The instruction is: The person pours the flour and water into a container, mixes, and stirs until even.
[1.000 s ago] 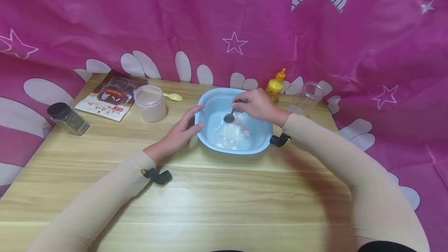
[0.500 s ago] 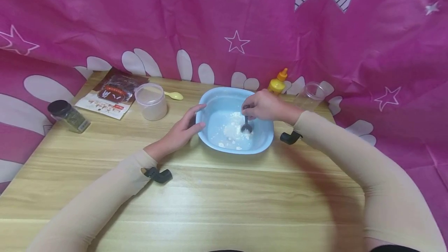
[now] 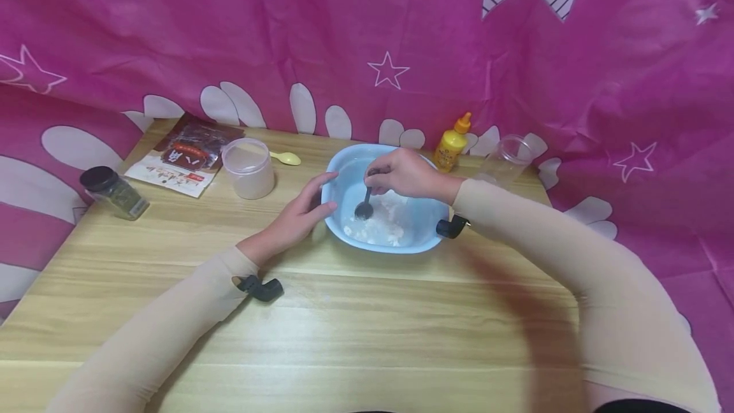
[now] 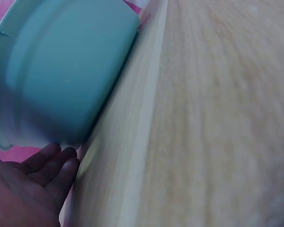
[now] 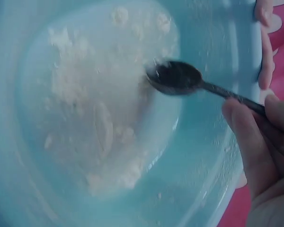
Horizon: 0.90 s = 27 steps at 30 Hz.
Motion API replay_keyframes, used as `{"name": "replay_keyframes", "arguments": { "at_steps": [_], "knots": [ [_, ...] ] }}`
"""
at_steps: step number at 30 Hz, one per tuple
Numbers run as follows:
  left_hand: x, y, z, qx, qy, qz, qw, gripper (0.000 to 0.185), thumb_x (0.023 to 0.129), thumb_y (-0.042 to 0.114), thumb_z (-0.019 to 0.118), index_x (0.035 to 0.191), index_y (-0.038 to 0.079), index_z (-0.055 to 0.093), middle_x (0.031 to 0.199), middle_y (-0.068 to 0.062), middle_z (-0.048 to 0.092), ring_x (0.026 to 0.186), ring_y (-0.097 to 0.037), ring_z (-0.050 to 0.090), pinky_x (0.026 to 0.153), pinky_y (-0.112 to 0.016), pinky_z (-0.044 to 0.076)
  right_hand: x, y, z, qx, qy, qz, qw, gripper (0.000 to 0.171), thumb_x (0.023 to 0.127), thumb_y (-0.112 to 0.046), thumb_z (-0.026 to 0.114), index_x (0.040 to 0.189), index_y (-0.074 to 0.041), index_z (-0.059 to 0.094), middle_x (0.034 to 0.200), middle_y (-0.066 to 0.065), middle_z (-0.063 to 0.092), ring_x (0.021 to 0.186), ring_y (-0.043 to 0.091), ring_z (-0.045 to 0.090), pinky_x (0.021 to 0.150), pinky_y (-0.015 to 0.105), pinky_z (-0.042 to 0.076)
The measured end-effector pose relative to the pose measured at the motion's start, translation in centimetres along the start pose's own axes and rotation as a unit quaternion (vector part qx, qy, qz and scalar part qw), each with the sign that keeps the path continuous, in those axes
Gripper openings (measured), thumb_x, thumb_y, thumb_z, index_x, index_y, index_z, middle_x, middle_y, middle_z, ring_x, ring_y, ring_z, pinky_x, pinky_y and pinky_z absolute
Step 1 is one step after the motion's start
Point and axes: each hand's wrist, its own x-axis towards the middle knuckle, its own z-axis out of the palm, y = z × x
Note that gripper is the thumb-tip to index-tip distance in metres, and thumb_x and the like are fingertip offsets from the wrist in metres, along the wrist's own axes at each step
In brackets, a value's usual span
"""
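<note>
My left hand (image 3: 295,215) rests against the left side of a light blue plastic basin (image 3: 385,248), thumb and forefinger spread apart at the rim. In the left wrist view, several of its fingers (image 4: 52,170) reach the basin's outer wall. My right hand (image 3: 404,174) pinches the handle of a small dark spoon (image 3: 364,210) over the basin. The spoon's bowl is low in the white powder (image 3: 381,225), left of the basin's middle. In the right wrist view the powder (image 5: 80,85) looks wet and lumpy, with cloudy liquid around it.
At the left stand a black-lidded spice jar (image 3: 115,193), a printed packet (image 3: 183,155) and a clear tub (image 3: 252,174) beside a yellow spoon (image 3: 287,158). Behind the right hand are a yellow squeeze bottle (image 3: 450,145) and a clear plastic container (image 3: 507,158). A pink curtain (image 3: 321,30) hangs behind.
My right hand has swept the dark spoon through the powder, first to the right and toward me, then back to the left. My left hand has stayed at the basin's side.
</note>
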Motion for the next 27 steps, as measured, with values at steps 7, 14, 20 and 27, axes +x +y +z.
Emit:
{"name": "replay_keyframes", "arguments": {
  "at_steps": [7,14,20,27],
  "knots": [
    [0.0,-0.2,0.0,0.008,0.002,0.001,1.0000,0.063,0.117,0.022,0.060,0.174,0.021,0.034,0.182,-0.013,0.027,0.163,-0.040,0.036,0.131,-0.056,0.035,1.1,1.5,-1.3,-0.084,0.063,0.016,0.994,0.018,0.105,-0.018,0.081,0.119,-0.007,0.086,0.098,0.001,0.081,0.095,0.017,0.073,0.087,0.032,0.062],
    [0.1,-0.3,0.0,0.013,0.004,0.001,0.9999,0.064,0.116,0.023,0.060,0.174,0.022,0.034,0.183,-0.012,0.026,0.163,-0.041,0.034,0.132,-0.057,0.032,0.0,2.9,-2.7,-0.184,0.077,0.006,0.980,0.016,0.105,-0.018,0.080,0.114,-0.007,0.087,0.093,0.003,0.079,0.088,0.023,0.068,0.081,0.039,0.059],
    [0.2,-0.3,0.0,0.017,0.002,-0.001,0.9999,0.063,0.117,0.024,0.060,0.174,0.024,0.034,0.183,-0.011,0.025,0.164,-0.039,0.033,0.133,-0.055,0.031,-1.8,2.6,-2.9,-0.181,0.018,0.010,0.983,0.012,0.104,-0.017,0.079,0.107,-0.008,0.087,0.086,-0.001,0.080,0.078,0.015,0.075,0.076,0.035,0.061],
    [0.1,-0.4,0.1,0.016,0.005,0.000,0.9999,0.062,0.117,0.022,0.058,0.174,0.022,0.034,0.183,-0.012,0.024,0.165,-0.039,0.030,0.134,-0.056,0.027,-2.7,0.4,-1.3,-0.052,-0.092,-0.021,0.994,0.008,0.104,-0.015,0.080,0.101,-0.010,0.085,0.085,-0.003,0.082,0.081,0.012,0.081,0.074,0.032,0.063]
  ]
}}
